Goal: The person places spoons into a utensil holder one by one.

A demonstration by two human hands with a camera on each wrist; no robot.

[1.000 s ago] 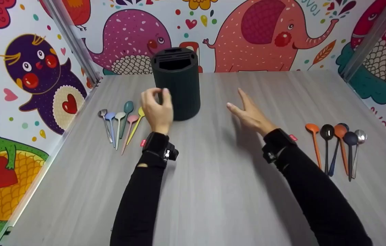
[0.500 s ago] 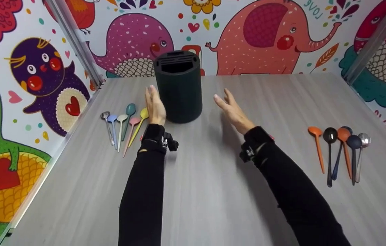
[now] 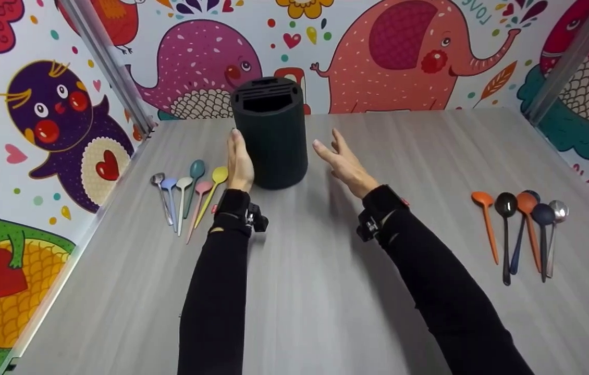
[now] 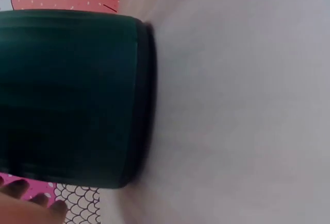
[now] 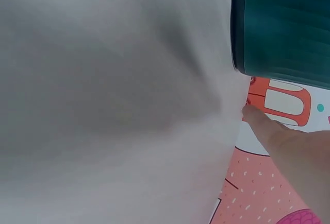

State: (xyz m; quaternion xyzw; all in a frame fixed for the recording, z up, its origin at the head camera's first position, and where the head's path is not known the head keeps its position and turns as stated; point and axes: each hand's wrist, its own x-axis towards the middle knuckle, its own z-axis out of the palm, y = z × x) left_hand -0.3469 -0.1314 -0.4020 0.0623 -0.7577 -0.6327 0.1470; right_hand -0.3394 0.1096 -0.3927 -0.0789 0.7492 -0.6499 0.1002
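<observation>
A dark green cylindrical utensil holder (image 3: 273, 140) with a slotted black top stands upright at the back of the table. My left hand (image 3: 241, 164) is at its left side, fingers straight and palm turned toward it, overlapping its edge in the head view. To its right, my right hand (image 3: 345, 162) is held apart from it, fingers extended and thumb spread. In the left wrist view the holder (image 4: 67, 98) fills the left part, with blurred fingertips below it. The right wrist view has the holder (image 5: 289, 28) at top right and the right hand (image 5: 289, 147) beneath. Both hands hold nothing.
Left of the left hand lies a fan of small spoons, among them a pink spoon (image 3: 199, 208) and a yellow spoon (image 3: 212, 195). Larger spoons lie at the right, including an orange spoon (image 3: 486, 224) and a black spoon (image 3: 506, 234). Cartoon-printed walls (image 3: 294, 57) enclose the grey table (image 3: 305, 302).
My left hand has straightened its curled fingers and turned its palm to the holder. The right hand has moved left, closer to the holder. The holder and spoons stay in place.
</observation>
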